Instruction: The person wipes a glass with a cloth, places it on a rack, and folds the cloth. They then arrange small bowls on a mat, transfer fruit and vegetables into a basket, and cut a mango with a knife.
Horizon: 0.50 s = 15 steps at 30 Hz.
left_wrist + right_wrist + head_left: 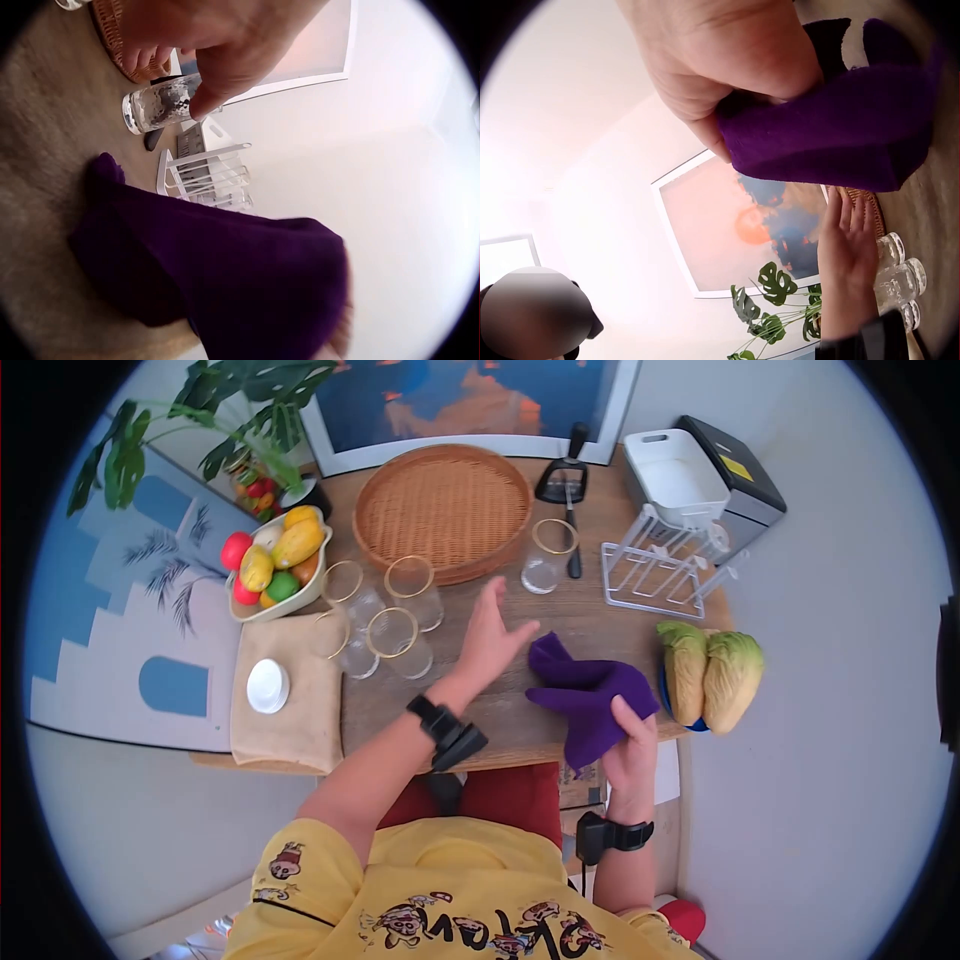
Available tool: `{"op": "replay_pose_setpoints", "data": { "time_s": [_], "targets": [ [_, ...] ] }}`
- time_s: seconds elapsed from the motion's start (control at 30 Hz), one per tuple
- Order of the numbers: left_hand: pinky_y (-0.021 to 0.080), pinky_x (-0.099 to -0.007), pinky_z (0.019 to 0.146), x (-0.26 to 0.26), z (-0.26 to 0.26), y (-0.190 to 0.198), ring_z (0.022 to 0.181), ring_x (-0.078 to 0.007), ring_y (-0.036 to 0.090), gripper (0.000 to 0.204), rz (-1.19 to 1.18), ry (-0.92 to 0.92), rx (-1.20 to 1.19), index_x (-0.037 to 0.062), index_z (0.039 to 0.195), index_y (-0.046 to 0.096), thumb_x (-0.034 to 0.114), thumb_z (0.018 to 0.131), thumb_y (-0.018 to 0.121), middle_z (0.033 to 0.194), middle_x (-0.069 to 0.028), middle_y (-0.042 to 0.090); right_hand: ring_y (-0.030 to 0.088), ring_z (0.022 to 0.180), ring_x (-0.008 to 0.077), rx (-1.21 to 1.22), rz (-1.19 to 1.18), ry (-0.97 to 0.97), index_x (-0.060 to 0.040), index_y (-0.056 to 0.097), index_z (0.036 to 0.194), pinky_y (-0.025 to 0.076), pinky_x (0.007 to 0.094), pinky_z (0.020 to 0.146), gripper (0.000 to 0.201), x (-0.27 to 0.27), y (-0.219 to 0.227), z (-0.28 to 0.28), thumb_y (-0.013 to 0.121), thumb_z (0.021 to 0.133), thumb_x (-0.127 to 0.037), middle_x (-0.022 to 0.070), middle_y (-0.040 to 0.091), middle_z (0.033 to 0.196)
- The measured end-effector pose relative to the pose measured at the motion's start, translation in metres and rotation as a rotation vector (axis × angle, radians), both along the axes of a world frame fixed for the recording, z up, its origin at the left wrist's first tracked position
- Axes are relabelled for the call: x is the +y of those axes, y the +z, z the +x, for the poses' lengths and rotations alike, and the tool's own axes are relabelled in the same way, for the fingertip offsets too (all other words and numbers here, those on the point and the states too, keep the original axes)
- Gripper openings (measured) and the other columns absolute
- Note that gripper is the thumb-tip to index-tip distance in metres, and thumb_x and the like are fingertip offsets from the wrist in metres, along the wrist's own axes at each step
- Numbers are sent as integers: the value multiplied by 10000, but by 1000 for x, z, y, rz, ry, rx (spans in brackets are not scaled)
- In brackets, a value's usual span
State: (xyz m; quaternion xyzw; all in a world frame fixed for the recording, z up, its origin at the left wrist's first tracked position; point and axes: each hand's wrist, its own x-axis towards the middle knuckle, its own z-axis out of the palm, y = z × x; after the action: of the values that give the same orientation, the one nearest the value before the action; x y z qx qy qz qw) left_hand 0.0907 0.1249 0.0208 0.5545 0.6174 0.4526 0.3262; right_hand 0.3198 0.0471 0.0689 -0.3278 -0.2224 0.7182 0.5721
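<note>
A purple cloth (597,695) hangs from my right hand (632,745), bunched between thumb and fingers close over the table's front edge. My left hand (487,637) reaches over the middle of the table, thumb spread from the other fingers, with nothing held. A gold-rimmed clear glass (543,568) stands upright just beyond its fingertips. In the left wrist view the left thumb overlaps this glass (159,105). Several more gold-rimmed glasses (400,642) stand in a cluster to the left of that hand. Folds of cloth (832,131) cover the right fingertips in the right wrist view.
A round wicker tray (375,525) lies at the back, with a black-handled spatula (568,480) beside it. Right are a white cup rack (655,595), a white bin (680,475) and cabbages (733,680). Left are a fruit basket (290,605) and a folded beige cloth (290,735) bearing a white lid (268,685).
</note>
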Motion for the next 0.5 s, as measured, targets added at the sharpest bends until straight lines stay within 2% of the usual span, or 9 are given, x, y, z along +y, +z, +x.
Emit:
{"op": "replay_pose_setpoints", "data": {
  "time_s": [0.07,0.2,0.27,0.3,0.37,0.5],
  "targets": [
    [360,-425,1140,36,11,-8,1380,-362,421,914,39,121,34,-41,1478,275,239,795,813,1468,-250,423,628,1068,203,-62,4,10,-21,544,1293,496,357,959,408,-10,10,1,655,900,-25,84,632,1167],
    [327,-413,1168,76,26,-13,1424,-374,364,1003,51,176,86,-53,1509,204,241,776,824,1509,-259,369,600,1167,238,-68,-45,4,14,487,1373,467,372,1017,529,-24,12,11,664,875,-8,119,606,1269],
    [320,-401,1172,89,29,-16,1437,-366,349,1043,-85,196,49,-37,1529,175,234,765,830,1520,-248,367,588,1203,253,-83,-40,43,34,466,1394,448,386,1048,554,-27,8,21,655,874,-4,136,595,1308],
    [320,-401,1172,93,30,-18,1437,-366,349,1043,-80,214,47,-37,1529,175,234,765,830,1520,-248,367,588,1202,257,-85,-36,51,39,466,1391,445,390,1052,548,-28,6,25,651,877,-9,140,594,1312],
    [383,-412,1126,101,32,-21,1365,-354,453,983,-21,209,13,20,1516,254,242,760,840,1486,-226,437,585,1210,266,-87,-22,62,53,464,1388,439,404,1063,527,-26,4,31,633,894,-16,149,589,1325],
    [419,-428,1082,108,34,-28,1309,-353,510,859,-79,162,-11,29,1441,361,243,759,838,1399,-209,529,586,1210,267,-61,-57,60,49,464,1393,444,411,1059,497,-21,7,36,611,924,-25,143,591,1324]
  ]
}}
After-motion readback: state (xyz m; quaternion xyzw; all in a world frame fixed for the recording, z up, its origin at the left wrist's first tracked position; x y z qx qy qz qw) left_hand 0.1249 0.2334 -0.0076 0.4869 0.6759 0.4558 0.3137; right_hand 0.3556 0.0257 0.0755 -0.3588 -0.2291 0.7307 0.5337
